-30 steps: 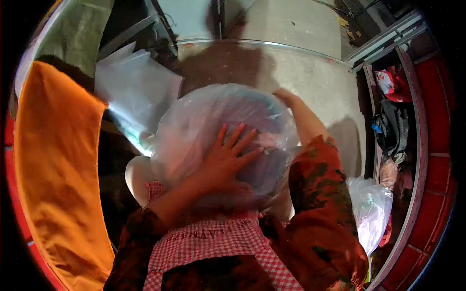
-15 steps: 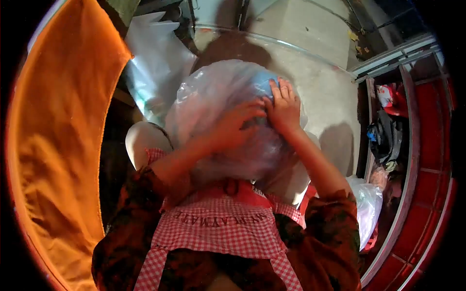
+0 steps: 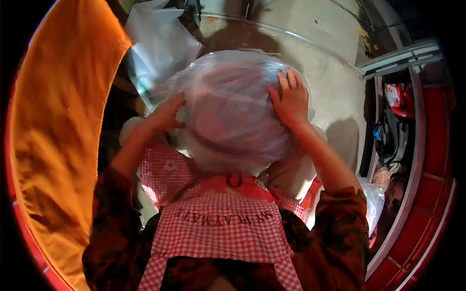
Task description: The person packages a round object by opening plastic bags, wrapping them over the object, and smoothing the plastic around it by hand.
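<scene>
A large, round, translucent plastic bag (image 3: 228, 106) sits between my knees, in front of my checked apron (image 3: 223, 228). Pinkish and bluish contents show faintly through its film; what they are I cannot make out. At the bag's left side is my left hand (image 3: 167, 114), fingers apart and curved toward the plastic; whether it touches is unclear. My right hand (image 3: 292, 99) lies on the upper right of the bag with its fingers spread, pressing on the film without gripping it.
An orange cloth (image 3: 58, 145) hangs along the left. Behind the bag at left stands a whitish plastic sheet or sack (image 3: 160, 48). On the right, a shelf frame (image 3: 415, 160) holds dark and red items, with another clear bag (image 3: 374, 203) near my right elbow.
My left hand has swept from the middle of the bag out to its left side. My right hand stays at the upper right. The bag's top looks smoother and more tautly spread.
</scene>
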Motion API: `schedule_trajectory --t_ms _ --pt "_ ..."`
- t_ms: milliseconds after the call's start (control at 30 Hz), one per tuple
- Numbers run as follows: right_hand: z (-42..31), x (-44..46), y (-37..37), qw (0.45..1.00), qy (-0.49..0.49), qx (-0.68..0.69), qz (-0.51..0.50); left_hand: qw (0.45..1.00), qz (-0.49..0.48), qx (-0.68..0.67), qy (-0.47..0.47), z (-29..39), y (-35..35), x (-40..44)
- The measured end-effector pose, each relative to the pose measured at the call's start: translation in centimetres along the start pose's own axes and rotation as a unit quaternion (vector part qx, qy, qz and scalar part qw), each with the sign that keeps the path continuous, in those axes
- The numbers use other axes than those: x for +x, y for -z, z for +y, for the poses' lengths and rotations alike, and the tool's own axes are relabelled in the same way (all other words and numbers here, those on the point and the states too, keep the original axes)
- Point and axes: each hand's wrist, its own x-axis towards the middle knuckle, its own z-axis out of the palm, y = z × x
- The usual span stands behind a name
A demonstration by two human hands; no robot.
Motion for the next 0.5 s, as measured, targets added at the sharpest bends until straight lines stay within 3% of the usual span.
schedule_trajectory --t_ms 133,233,400,467,500 --pt "-0.1 0.1 0.2 1.0 0.008 -0.009 0.001 0.954 -0.176 -0.236 0.058 -1.3 0.2 6.3" --pt "0.4 0.1 0.0 1.0 0.012 0.0 -0.013 0.893 -0.21 -0.383 0.109 -5.1 -1.8 10.1" --pt "-0.2 0.2 0.7 0.999 0.005 -0.001 -0.041 0.884 -0.27 -0.344 0.163 -7.8 1.4 12.2" --pt "-0.2 0.2 0.7 0.999 0.004 0.011 -0.05 0.862 -0.29 -0.341 0.238 -4.0 7.1 11.6" --pt "-0.1 0.2 0.7 0.998 0.005 0.019 -0.053 0.866 -0.255 -0.364 0.228 -3.2 8.2 11.2"
